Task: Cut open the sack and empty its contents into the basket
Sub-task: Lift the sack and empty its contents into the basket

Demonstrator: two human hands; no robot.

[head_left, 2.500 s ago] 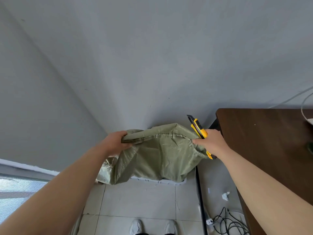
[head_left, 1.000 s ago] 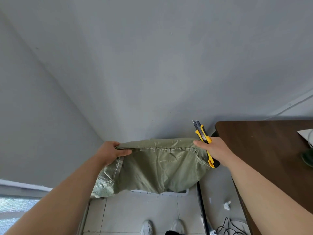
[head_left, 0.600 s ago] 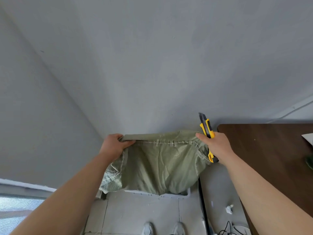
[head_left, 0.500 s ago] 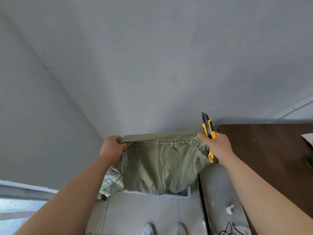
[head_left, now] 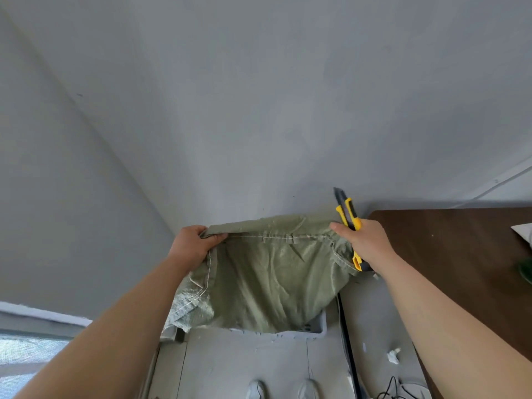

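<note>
A limp green woven sack [head_left: 267,277] hangs upside down between my hands, its stitched seam stretched across the top. My left hand [head_left: 193,246] grips the seam's left corner. My right hand [head_left: 365,243] pinches the right corner and also holds a yellow utility knife [head_left: 348,214], whose blade end points up. The sack's lower end drapes into a white basket [head_left: 318,329] on the floor, of which only the near rim shows. What lies inside the basket is hidden.
A dark brown table [head_left: 460,254] stands to the right, close to my right arm. Grey walls meet in a corner behind the sack. On the tiled floor lie black cables [head_left: 403,391] and a white scrap [head_left: 393,355]. My shoes [head_left: 283,390] show at the bottom.
Both hands have pulled the seam taut and lifted the sack slightly. The knife's tip has swung more upright. The sack hangs flatter than 2.5 s ago.
</note>
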